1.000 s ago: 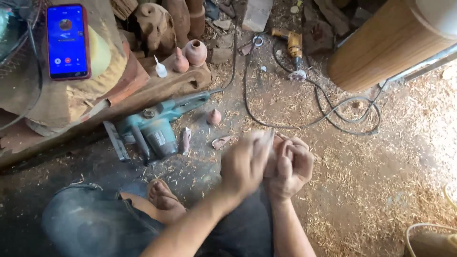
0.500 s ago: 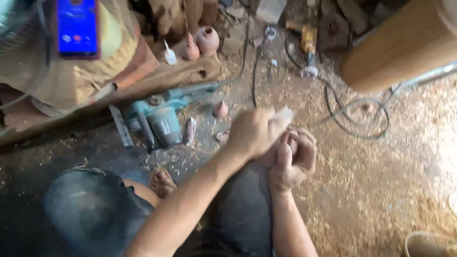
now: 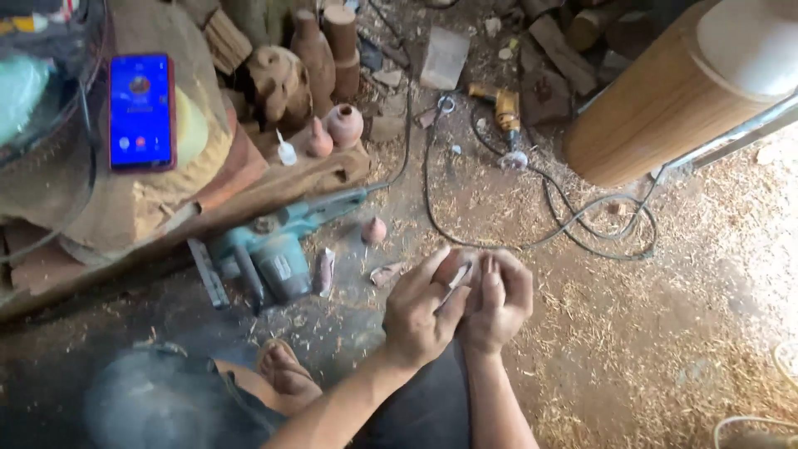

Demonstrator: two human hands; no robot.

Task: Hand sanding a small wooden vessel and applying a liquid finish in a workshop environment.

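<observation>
Hands meet above the sawdust floor [image 3: 665,333]: the right hand [image 3: 497,306] is curled around one small reddish wooden piece [image 3: 475,287], and the left hand [image 3: 422,309] pinches one pale strip [image 3: 454,287] against it. Two small clay-coloured pots [image 3: 343,123], one phone [image 3: 140,111], one teal power tool [image 3: 274,249] nearby.

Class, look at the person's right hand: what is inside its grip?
The right hand closes around a small reddish wooden piece; fingers cover most of it. The left hand holds a thin pale strip against it.

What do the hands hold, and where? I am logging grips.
The right hand wraps a small reddish wooden piece; the left hand pinches a pale strip by its lower end.
</observation>
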